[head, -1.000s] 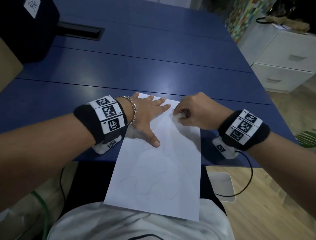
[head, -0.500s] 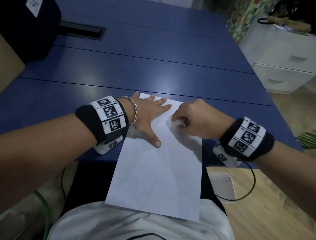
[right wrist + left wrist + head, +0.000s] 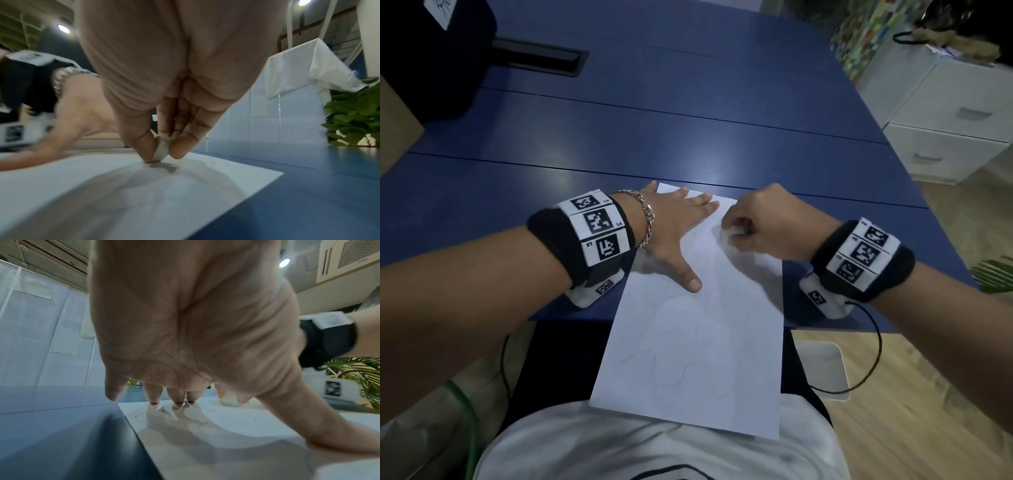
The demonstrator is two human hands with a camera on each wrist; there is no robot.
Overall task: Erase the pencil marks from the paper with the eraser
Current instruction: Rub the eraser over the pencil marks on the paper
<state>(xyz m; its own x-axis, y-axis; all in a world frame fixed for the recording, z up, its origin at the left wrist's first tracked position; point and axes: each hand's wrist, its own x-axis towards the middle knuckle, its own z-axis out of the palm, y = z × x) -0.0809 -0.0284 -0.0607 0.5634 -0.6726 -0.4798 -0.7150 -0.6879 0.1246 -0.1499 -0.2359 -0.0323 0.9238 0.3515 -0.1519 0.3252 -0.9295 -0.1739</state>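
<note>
A white sheet of paper [image 3: 698,329] lies on a blue worktop [image 3: 688,130], its near half hanging past the worktop's near edge over the person's lap. Faint wavy pencil marks [image 3: 671,371] show on the near half of the sheet; the far half looks mostly clean, with a few dark crumbs scattered on it.

The left hand [image 3: 674,233] lies flat on the far left part of the paper, fingers straight and spread, thumb stretched toward the near edge. Its little finger lies on the worktop just past the sheet's left edge. In the left wrist view the fingertips [image 3: 177,400] press down on the paper. A silver chain bracelet [image 3: 649,219] circles that wrist.

The right hand [image 3: 767,226] is curled over the far right part of the paper, near its far edge. Its grip is clamped on a small white eraser [image 3: 161,150], pinched between thumb and fingertips. The right wrist view shows the eraser's bottom touching the paper, with a grey smudge just beside the contact point.

Both wrists wear black bands with black-and-white square markers. A white drawer cabinet [image 3: 955,113] stands past the worktop's right edge.
</note>
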